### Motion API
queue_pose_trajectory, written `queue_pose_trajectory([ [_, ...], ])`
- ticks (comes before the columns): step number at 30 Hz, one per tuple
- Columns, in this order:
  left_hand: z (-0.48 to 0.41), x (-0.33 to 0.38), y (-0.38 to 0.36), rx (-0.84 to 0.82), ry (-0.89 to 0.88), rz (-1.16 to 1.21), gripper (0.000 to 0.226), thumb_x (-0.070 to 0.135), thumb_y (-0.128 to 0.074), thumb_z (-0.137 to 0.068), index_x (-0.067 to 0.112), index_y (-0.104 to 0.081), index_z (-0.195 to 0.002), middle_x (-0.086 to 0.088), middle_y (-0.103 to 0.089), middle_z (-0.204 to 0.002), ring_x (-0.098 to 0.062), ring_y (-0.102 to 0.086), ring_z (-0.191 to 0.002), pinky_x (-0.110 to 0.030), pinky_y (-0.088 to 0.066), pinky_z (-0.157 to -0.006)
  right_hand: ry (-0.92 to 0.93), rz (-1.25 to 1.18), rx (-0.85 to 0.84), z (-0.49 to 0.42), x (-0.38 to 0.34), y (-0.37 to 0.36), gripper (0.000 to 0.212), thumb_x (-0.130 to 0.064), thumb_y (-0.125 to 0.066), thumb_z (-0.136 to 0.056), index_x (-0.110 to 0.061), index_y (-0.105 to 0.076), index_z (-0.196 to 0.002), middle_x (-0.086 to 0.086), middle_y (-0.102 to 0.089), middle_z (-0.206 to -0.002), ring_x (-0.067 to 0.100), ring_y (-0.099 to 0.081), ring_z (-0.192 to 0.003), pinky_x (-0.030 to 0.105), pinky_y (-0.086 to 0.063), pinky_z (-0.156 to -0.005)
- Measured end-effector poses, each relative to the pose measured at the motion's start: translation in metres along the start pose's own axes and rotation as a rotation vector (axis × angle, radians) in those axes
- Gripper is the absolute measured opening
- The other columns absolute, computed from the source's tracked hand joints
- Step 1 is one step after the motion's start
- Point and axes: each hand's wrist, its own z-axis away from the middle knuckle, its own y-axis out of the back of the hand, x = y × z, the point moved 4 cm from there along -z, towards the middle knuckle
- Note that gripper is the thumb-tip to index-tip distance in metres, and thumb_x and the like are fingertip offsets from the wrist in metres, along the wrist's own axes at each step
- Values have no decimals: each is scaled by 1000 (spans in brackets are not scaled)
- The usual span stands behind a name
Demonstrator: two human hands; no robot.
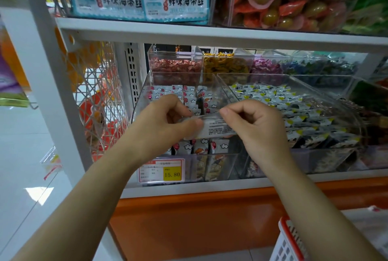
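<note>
Where the glossy white tile floor (25, 155) ends, a white shelving unit (52, 92) stands on an orange base panel (199, 218), so yeah, it's a shop aisle. The unit's left side has a wire mesh panel (98, 101) with orange stuff behind it. Next over, the middle shelf carries a clear plastic bin (147, 84) full of small white cloud-print packets, with a yellow 15.80 price tag (161, 170) on its front. The person's left hand (165, 122) is above that bin, thumb and fingers pinching the left end of a small white snack packet (218, 128). The right hand (258, 126) pinches the packet's upper right edge between thumb and forefinger, other fingers curled in. So the packet is up in the air between both hands, right over the front of that bin, hiding part of it. Further right, a second clear bin (294, 78) holds packets with yellow corners. Bottom right corner shows a red-rimmed white basket (289, 239).
</note>
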Motion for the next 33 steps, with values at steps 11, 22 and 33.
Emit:
queue_pose_trajectory([
  [11,1,1,12,-180,6,45,53,46,-63,-64,-4,-64,-78,-26,-57,-75,-17,-53,-61,-8,-45,-57,-96,-147,-167,-3,5,1,23,-13,-64,-86,-26,-72,-69,-12,-69,-67,1,-64,-65,16,-51,-57],
  [22,0,2,-2,-179,-7,-48,9,29,-65,-83,30,-61,-91,2,-66,-82,-10,-64,-65,-11,-45,-50,-280,-261,-195,-2,12,-2,20,-15,-64,-85,-17,-73,-68,5,-71,-69,21,-70,-67,33,-59,-55],
  [33,-2,2,1,-171,-48,47,26,16,-62,-84,22,-65,-110,2,-66,-98,0,-64,-78,-8,-47,-60,-402,-373,-364,-3,22,8,12,-15,-63,-73,-4,-68,-74,16,-67,-78,24,-68,-66,27,-55,-48],
])
